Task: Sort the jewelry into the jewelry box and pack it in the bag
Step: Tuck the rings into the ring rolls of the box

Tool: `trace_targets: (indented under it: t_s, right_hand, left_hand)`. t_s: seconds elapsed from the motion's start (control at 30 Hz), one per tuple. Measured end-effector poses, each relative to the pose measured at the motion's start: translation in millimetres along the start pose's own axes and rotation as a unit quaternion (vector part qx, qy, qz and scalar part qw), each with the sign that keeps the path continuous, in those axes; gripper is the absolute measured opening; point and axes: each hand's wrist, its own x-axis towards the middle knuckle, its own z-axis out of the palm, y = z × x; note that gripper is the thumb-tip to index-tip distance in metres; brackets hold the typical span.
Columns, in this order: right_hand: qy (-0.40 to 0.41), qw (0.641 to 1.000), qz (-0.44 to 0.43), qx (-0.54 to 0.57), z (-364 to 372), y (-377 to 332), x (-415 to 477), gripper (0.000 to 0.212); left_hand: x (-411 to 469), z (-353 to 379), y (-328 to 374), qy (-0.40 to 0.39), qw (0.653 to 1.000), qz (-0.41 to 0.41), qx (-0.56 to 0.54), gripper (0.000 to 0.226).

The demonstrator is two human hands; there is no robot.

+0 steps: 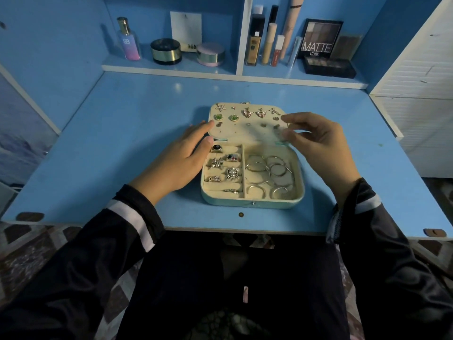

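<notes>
Head view. Shows the jewelry box [220,201] open on the counter [117,148], midway along its front edge, with the lid [247,133] tipped back toward the rear shelf [171,67]. Shows earrings [247,112] pinned across the lid's lining, rings [217,164] tucked into the rolls of the left compartment, hoops [269,170] loose in the right one. Finds the left hand [181,163] with fingers straight, touching the lid's left edge, thumb near the hinge corner. Finds the right hand [318,143] seemingly pinching the lid's right edge between thumb and curled fingers, though blurred there. Reads as the closing step of the sorting. To do it well: bring both sides of the lid forward evenly, keep fingertips off the pinned earrings, check for any hoop riding above the rim before pressing down, then seat the front snap [253,203] fully. Shows no bag anywhere; needs locating before packing.
</notes>
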Motion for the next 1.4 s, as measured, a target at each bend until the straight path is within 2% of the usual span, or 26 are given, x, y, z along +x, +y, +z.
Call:
trace_targets:
  t_s: [0.07, 0.17, 0.33, 0.67, 0.87, 1.1, 1.2, 1.4]
  right_hand:
    - [0.022, 0.999, 0.017, -0.033, -1.8, 10.0, 9.8, 0.024]
    - [-0.001, 0.997, 0.057, -0.057, 0.6, 19.5, 21.8, 0.035]
    - [-0.022, 0.995, 0.043, -0.09, 11.1, 23.7, 36.9, 0.032]
    - [0.005, 0.993, 0.054, -0.105, 22.2, 36.2, 52.6, 0.035]
    - [0.043, 0.997, 0.055, -0.023, 23.0, 34.7, 55.7, 0.034]
    - [0.071, 0.966, 0.117, 0.22, 28.9, 28.6, 68.7, 0.029]
    - [0.084, 0.962, 0.1, 0.241, 29.1, 26.1, 80.6, 0.032]
    - [0.096, 0.972, 0.055, 0.209, 29.4, 23.2, 107.8, 0.033]
  left_hand:
    - [10.4, -1.1, -1.3, -0.008, 1.0, -0.01, 0.004, 0.045]
    - [27.2, -2.2, -3.5, -0.021, 0.999, -0.021, 0.014, 0.045]
    - [52.8, -5.0, -8.8, -0.035, 0.998, -0.027, 0.039, 0.046]
    - [65.8, 4.4, -6.1, 0.03, 0.999, -0.027, 0.018, 0.044]
    - [67.3, 9.7, -5.0, 0.087, 0.994, -0.012, -0.058, 0.043]
    - [82.4, 11.0, 2.2, 0.17, 0.973, 0.027, -0.157, 0.039]
    - [91.2, 9.3, 5.8, 0.188, 0.964, 0.049, -0.179, 0.038]
    - [118.0, 3.0, 5.6, 0.205, 0.954, 0.099, -0.196, 0.039]
